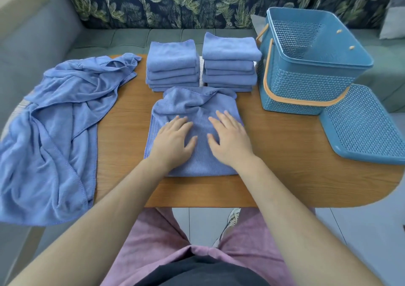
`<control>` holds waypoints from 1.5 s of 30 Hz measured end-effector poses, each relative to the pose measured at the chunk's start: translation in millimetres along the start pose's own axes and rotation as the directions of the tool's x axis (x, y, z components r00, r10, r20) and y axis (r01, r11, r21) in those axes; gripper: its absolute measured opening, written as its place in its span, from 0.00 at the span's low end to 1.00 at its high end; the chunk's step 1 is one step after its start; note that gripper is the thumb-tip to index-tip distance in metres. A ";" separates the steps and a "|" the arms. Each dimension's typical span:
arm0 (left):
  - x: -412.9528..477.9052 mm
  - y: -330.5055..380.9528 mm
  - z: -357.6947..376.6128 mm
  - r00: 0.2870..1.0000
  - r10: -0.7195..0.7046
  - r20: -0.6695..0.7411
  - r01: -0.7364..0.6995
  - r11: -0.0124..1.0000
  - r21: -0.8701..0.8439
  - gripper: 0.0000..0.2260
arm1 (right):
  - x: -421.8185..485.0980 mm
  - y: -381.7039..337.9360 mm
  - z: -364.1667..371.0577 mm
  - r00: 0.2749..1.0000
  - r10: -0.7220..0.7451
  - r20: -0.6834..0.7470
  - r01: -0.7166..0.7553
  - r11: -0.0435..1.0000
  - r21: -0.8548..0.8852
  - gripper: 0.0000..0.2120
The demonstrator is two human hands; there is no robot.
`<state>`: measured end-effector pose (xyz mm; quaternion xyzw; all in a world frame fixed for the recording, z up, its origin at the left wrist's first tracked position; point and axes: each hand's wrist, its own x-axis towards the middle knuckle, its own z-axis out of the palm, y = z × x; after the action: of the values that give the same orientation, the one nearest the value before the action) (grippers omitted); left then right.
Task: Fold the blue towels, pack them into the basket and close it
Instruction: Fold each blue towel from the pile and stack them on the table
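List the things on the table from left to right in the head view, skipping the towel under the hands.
pile of unfolded towels → left stack of folded towels → right stack of folded towels → basket, open → lid, lying flat beside it

On the table (285,154), a partly folded towel (197,108) lies at centre front, with the left hand (173,141) and right hand (230,139) flat on it, side by side. Directly behind it stand the left stack (172,60) and right stack (230,49) of folded towels. The unfolded heap (54,121) drapes over the left end; the basket (306,84) stands at right rear, with its lid (363,128) lying before it at the right edge.
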<state>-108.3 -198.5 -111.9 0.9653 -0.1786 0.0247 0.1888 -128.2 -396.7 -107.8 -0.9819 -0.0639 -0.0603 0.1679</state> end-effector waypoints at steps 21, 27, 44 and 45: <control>33.9 -16.1 -28.3 0.997 -0.045 -0.063 0.046 0.999 0.025 0.25 | 48.9 24.0 -11.0 1.000 -0.019 0.018 0.019 0.999 -0.037 0.23; 72.8 -80.7 -24.8 0.984 -0.162 0.080 0.164 0.986 -0.022 0.20 | 73.6 64.3 3.8 0.997 0.045 0.067 -0.050 0.996 0.070 0.23; 74.6 -113.5 -17.2 0.950 0.048 -0.309 -0.062 0.997 -0.037 0.07 | 74.3 70.8 17.5 0.927 0.182 -0.329 -0.188 0.982 0.014 0.09; 74.8 -114.0 -17.3 0.949 0.047 -0.311 -0.068 0.996 -0.057 0.06 | 73.7 71.1 18.1 0.923 0.177 -0.342 -0.181 0.983 0.020 0.07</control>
<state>2.3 -118.6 -127.8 0.9371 -0.1756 0.1750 0.2457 -43.5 -449.4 -137.4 -0.9591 0.0567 -0.2147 0.1753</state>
